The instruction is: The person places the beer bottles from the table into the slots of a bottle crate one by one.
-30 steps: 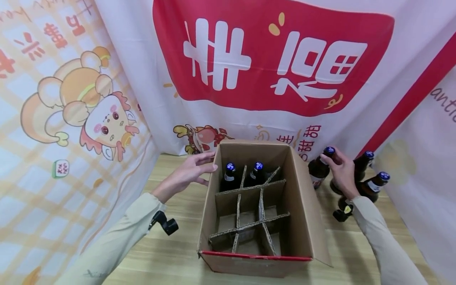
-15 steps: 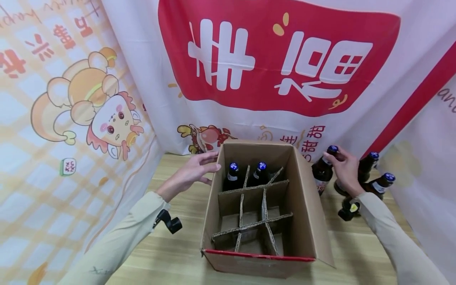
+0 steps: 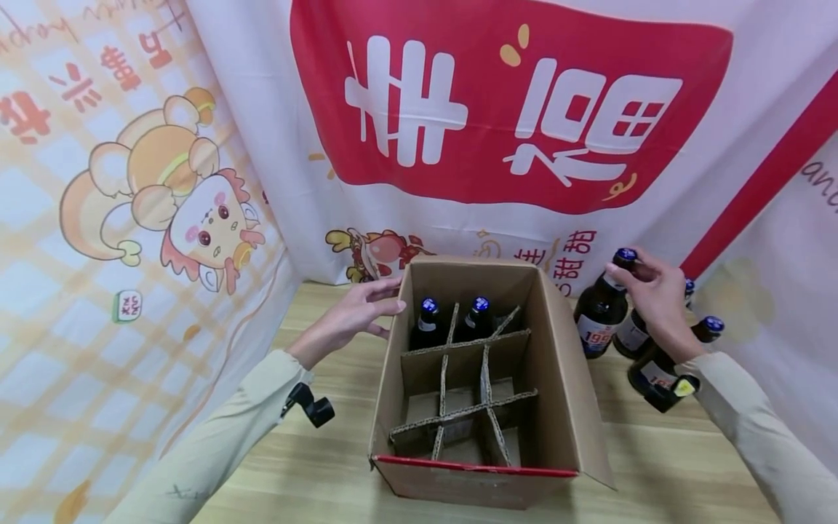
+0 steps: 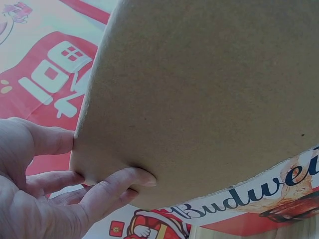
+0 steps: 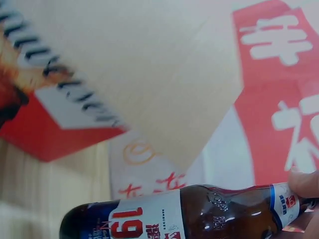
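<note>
An open cardboard box (image 3: 486,490) with corrugated dividers (image 3: 465,343) stands in the middle of the head view. Two brown beer bottles with blue caps, a left one (image 3: 426,324) and a right one (image 3: 476,320), sit in its back compartments. My left hand (image 3: 348,317) grips the box's left edge near the far corner; in the left wrist view its fingers press a dent into the cardboard. To the right of the box, my right hand (image 3: 657,297) pinches a beer bottle (image 3: 599,316) by the neck, below the cap. Whether its base touches the table cannot be told.
Two more beer bottles stand partly behind my right hand and wrist, a near one (image 3: 655,364) and a far one (image 3: 631,335). A box flap (image 3: 592,437) sticks out on the right. Printed cloth (image 3: 419,218) hangs behind the wooden table (image 3: 314,466) and at both sides.
My right hand has moved up and a little right with the beer bottle, whose label now shows more. The left hand keeps its place on the box.
</note>
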The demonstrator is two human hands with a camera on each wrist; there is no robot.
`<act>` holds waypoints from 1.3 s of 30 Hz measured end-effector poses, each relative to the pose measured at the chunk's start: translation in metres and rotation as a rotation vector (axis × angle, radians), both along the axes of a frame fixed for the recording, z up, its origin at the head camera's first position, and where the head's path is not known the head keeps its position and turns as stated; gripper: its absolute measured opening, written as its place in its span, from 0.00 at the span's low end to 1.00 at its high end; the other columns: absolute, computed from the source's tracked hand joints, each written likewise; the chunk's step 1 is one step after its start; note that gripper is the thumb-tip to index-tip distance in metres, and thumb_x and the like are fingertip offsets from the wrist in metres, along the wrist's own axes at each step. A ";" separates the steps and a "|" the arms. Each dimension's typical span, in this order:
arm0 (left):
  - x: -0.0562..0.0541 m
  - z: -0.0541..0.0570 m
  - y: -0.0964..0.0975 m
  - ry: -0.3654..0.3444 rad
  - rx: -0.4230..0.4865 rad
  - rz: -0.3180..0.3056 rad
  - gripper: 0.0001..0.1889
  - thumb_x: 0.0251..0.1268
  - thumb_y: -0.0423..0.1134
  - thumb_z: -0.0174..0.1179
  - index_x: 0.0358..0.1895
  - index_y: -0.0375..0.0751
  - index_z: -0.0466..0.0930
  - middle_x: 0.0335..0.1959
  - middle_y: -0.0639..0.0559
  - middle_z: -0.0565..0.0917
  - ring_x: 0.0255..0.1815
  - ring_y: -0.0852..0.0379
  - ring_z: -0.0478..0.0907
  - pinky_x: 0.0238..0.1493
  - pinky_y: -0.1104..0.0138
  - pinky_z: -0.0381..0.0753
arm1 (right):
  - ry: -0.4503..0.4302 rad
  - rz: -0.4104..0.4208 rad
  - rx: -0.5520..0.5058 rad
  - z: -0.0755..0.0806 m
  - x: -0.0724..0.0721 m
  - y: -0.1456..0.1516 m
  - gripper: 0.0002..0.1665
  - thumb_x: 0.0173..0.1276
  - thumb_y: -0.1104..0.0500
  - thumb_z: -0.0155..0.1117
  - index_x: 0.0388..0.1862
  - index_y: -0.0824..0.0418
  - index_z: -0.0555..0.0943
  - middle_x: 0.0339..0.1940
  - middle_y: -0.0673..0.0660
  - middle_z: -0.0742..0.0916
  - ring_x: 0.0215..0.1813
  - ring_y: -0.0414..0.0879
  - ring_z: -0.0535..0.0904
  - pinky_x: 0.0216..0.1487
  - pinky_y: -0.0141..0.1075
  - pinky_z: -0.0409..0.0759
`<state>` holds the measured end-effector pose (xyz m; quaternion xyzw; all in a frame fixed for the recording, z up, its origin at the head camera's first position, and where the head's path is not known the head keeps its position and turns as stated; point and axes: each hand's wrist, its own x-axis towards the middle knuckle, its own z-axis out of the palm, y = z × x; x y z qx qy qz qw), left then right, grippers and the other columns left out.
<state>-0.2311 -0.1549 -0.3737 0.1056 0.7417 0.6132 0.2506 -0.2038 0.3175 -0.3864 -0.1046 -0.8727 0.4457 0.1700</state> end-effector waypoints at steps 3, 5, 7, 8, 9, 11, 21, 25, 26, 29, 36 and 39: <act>0.001 -0.001 -0.002 -0.001 0.004 0.003 0.37 0.77 0.37 0.61 0.84 0.40 0.56 0.82 0.36 0.63 0.73 0.35 0.72 0.49 0.54 0.92 | 0.003 0.028 0.004 0.014 0.008 -0.005 0.37 0.73 0.38 0.67 0.75 0.54 0.77 0.39 0.30 0.84 0.40 0.34 0.77 0.33 0.21 0.76; 0.001 -0.002 -0.002 -0.001 0.003 0.006 0.37 0.76 0.37 0.61 0.83 0.41 0.57 0.82 0.37 0.63 0.72 0.35 0.73 0.49 0.54 0.92 | 0.009 0.045 0.024 0.023 0.012 -0.008 0.37 0.74 0.38 0.66 0.75 0.53 0.77 0.38 0.28 0.82 0.40 0.36 0.77 0.35 0.21 0.76; 0.001 -0.002 -0.002 0.004 0.004 0.003 0.37 0.76 0.37 0.61 0.83 0.40 0.57 0.81 0.37 0.63 0.72 0.35 0.73 0.48 0.54 0.92 | 0.022 0.062 0.036 0.031 0.015 -0.010 0.36 0.74 0.38 0.66 0.75 0.53 0.77 0.39 0.28 0.83 0.41 0.39 0.77 0.34 0.22 0.74; 0.001 -0.002 -0.003 0.008 0.006 -0.001 0.37 0.76 0.37 0.61 0.83 0.40 0.57 0.81 0.36 0.63 0.72 0.34 0.73 0.49 0.54 0.92 | 0.029 0.068 0.041 0.034 0.017 -0.011 0.36 0.75 0.39 0.66 0.76 0.53 0.77 0.40 0.28 0.83 0.41 0.39 0.77 0.34 0.21 0.75; 0.001 -0.002 -0.003 0.011 0.008 -0.004 0.37 0.76 0.37 0.61 0.83 0.39 0.57 0.81 0.36 0.63 0.72 0.34 0.73 0.49 0.54 0.92 | 0.034 0.071 0.050 0.037 0.018 -0.012 0.36 0.75 0.39 0.65 0.76 0.53 0.77 0.40 0.28 0.83 0.41 0.39 0.77 0.35 0.21 0.74; 0.001 -0.001 -0.002 0.009 0.011 -0.004 0.37 0.76 0.37 0.61 0.83 0.39 0.57 0.81 0.36 0.63 0.72 0.34 0.73 0.48 0.54 0.92 | 0.066 0.066 0.057 0.041 0.020 -0.015 0.34 0.75 0.40 0.66 0.74 0.53 0.78 0.41 0.29 0.84 0.40 0.39 0.77 0.34 0.21 0.74; 0.002 0.000 -0.002 0.015 0.009 -0.006 0.37 0.77 0.37 0.61 0.83 0.38 0.56 0.83 0.36 0.59 0.73 0.33 0.72 0.49 0.54 0.92 | 0.418 -0.013 0.117 0.058 0.021 -0.038 0.18 0.75 0.53 0.70 0.61 0.54 0.86 0.54 0.55 0.91 0.46 0.24 0.83 0.57 0.23 0.83; 0.002 -0.001 -0.001 0.013 0.004 -0.003 0.37 0.76 0.37 0.61 0.84 0.39 0.56 0.83 0.35 0.60 0.73 0.33 0.72 0.50 0.54 0.92 | 0.506 -0.036 0.075 0.070 0.020 -0.042 0.17 0.75 0.54 0.69 0.61 0.52 0.86 0.52 0.48 0.90 0.47 0.29 0.84 0.56 0.23 0.84; 0.001 -0.001 -0.001 0.011 0.003 0.000 0.37 0.76 0.37 0.61 0.84 0.39 0.56 0.82 0.35 0.60 0.73 0.33 0.72 0.50 0.54 0.92 | 0.527 -0.040 0.056 0.074 0.020 -0.044 0.17 0.75 0.55 0.69 0.60 0.52 0.86 0.51 0.48 0.90 0.47 0.31 0.85 0.55 0.23 0.84; 0.001 -0.002 0.000 0.004 -0.008 0.010 0.37 0.76 0.36 0.61 0.84 0.40 0.56 0.82 0.35 0.62 0.72 0.33 0.72 0.49 0.55 0.92 | 0.559 -0.052 0.017 0.089 0.021 -0.051 0.16 0.75 0.54 0.69 0.59 0.52 0.87 0.51 0.48 0.91 0.47 0.34 0.86 0.55 0.24 0.85; 0.002 -0.003 0.000 -0.009 -0.011 0.019 0.37 0.76 0.37 0.61 0.84 0.40 0.56 0.81 0.34 0.63 0.71 0.33 0.74 0.49 0.55 0.92 | 0.543 0.070 -0.166 0.123 0.025 -0.066 0.21 0.73 0.56 0.71 0.64 0.53 0.86 0.60 0.52 0.89 0.57 0.43 0.86 0.65 0.32 0.83; 0.002 -0.002 0.001 0.002 -0.014 0.017 0.37 0.76 0.36 0.61 0.83 0.40 0.57 0.80 0.33 0.64 0.71 0.33 0.74 0.49 0.54 0.92 | 0.507 0.163 -0.359 0.133 0.027 -0.070 0.25 0.71 0.58 0.73 0.66 0.55 0.85 0.62 0.54 0.89 0.60 0.47 0.85 0.70 0.35 0.80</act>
